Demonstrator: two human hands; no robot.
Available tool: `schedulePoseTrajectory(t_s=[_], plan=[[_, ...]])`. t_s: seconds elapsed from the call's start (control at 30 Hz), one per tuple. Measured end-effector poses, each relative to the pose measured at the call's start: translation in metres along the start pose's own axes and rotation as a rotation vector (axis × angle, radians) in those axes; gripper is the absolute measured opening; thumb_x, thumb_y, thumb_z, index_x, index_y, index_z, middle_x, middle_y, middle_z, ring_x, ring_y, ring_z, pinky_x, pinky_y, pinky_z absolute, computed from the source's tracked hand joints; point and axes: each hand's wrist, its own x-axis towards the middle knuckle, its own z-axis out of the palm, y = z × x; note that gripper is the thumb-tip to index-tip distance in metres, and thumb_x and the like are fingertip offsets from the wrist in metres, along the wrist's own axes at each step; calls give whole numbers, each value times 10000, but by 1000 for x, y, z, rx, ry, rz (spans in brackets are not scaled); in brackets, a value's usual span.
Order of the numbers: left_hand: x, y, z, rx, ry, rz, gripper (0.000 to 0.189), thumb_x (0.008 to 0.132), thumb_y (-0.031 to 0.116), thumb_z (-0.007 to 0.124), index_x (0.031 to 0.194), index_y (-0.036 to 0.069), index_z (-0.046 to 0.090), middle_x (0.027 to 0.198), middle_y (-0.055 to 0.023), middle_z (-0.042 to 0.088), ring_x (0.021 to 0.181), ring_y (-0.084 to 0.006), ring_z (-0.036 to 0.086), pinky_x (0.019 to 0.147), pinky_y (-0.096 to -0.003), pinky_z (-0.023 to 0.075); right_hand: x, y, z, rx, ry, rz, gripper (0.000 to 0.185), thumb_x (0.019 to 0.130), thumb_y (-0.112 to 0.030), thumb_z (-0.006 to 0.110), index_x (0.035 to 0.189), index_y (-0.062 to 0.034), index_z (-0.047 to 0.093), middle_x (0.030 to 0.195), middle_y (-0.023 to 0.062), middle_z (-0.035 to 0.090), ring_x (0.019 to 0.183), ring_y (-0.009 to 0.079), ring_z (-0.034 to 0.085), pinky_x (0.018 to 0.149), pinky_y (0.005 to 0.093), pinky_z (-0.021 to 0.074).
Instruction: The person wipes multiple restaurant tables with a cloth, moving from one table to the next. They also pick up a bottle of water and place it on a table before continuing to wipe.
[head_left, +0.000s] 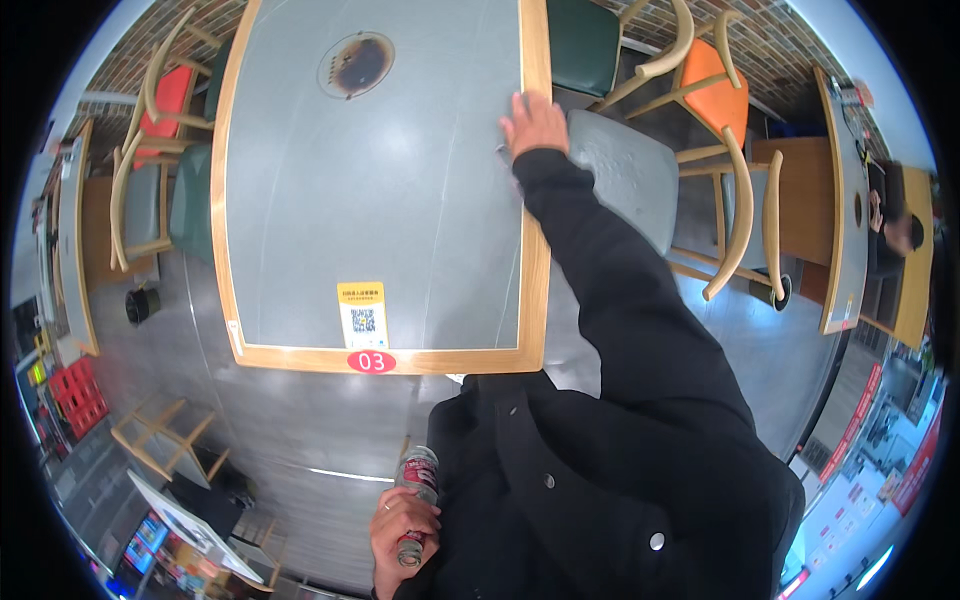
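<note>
My left hand is wrapped around a glass bottle with a red label, held low beside my dark jacket. The bottle's open neck points toward the bottom of the view. My right hand reaches out to the right wooden edge of a grey-topped table, fingers apart over the rim. Something thin and hard to make out shows beside that hand's fingers. A round cooktop ring with a dark, stained centre is set in the tabletop. A yellow and white code sticker lies near the table's front edge.
A grey seat stands close by the table's right side, with a dark green chair and an orange chair beyond. Green chairs line the left side. A seated person is at another table, far right. A small black bin stands on the floor.
</note>
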Motion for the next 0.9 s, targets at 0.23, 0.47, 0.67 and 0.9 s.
schedulePoseTrajectory(t_s=[0.23,0.47,0.67,0.9], plan=[[44,-11,-28,27,-110,23,250,661,-30,760,825,118,643,786,-17,707,857,-252,767,1036,-477,520,-314,-130,-115,375,-455,-41,868,989,-480,719,1666,-19,430,1754,270,330,1636,430,309,1324,583,257],[52,-34,-36,28,-127,-3,236,658,-28,753,814,110,643,786,-20,711,850,-251,768,1046,-479,523,-83,-7,-33,141,-62,119,770,1015,-350,710,1633,17,432,1745,279,321,1629,448,298,1324,568,274],[62,-29,-30,-18,-138,3,238,669,-35,775,817,100,645,821,-27,727,857,-254,767,1040,-477,526,-11,-66,-5,-154,-276,132,800,1054,-459,644,1664,-2,402,1772,236,318,1652,393,276,1345,521,231],[114,-21,-28,-35,-63,3,229,684,-54,760,835,84,657,826,-57,731,863,-263,763,1017,-468,537,-256,-141,-96,563,-386,-594,547,1035,-255,588,1531,-25,569,1650,171,513,1533,331,474,1263,504,364]])
